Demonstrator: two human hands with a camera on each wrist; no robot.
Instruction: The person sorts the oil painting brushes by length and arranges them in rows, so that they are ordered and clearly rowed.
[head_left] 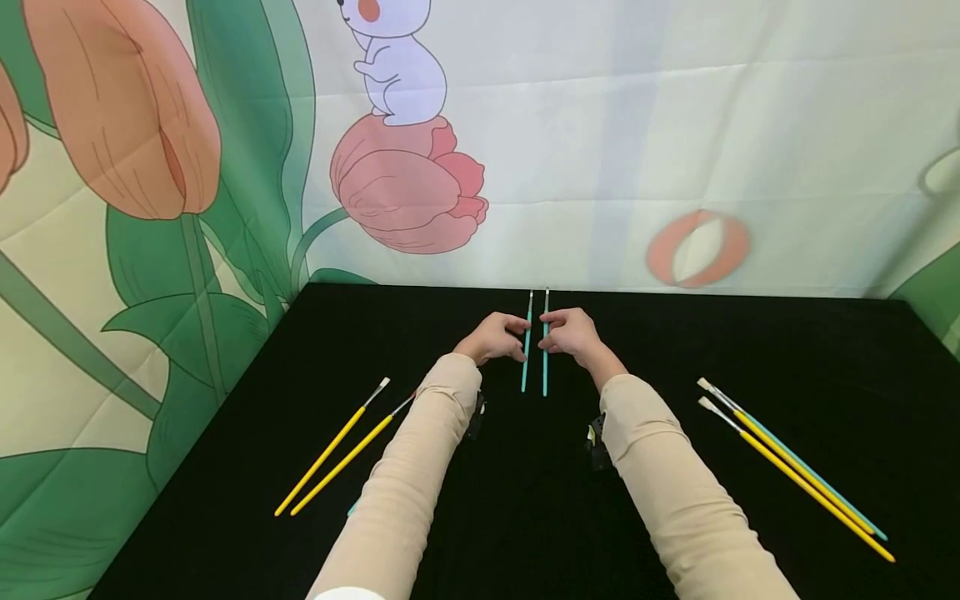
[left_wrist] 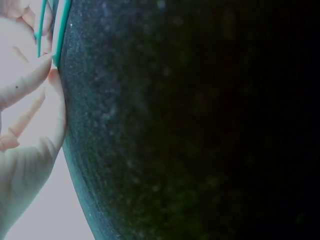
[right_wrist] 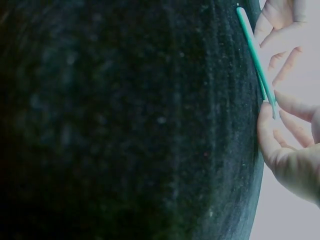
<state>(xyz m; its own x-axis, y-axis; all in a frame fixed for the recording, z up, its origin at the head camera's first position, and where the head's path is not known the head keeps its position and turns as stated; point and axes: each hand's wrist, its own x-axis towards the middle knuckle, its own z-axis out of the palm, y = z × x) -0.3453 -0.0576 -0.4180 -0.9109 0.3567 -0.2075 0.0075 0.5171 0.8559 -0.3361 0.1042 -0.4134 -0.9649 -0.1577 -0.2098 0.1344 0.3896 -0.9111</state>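
Two slim teal paintbrushes lie side by side, nearly parallel, near the far edge of the black table. At the left one [head_left: 525, 372], my left hand [head_left: 491, 337] pinches the handle with thumb and fingertips. My right hand [head_left: 573, 333] does likewise on the right teal paintbrush [head_left: 545, 375], just across a narrow gap. In the left wrist view, thumb and finger meet at a teal handle [left_wrist: 62, 30], with the other hand's fingers behind. The right wrist view shows a teal handle [right_wrist: 256, 57] running into the right hand's [right_wrist: 295, 145] fingertips.
Two yellow paintbrushes [head_left: 330, 450] lie to the left; a teal tip [head_left: 353, 507] shows beside the left sleeve. On the right, two yellow paintbrushes [head_left: 817, 492] lie close to another teal one [head_left: 847, 503]. A printed cloth [head_left: 570, 167] hangs behind the black tabletop [head_left: 525, 500].
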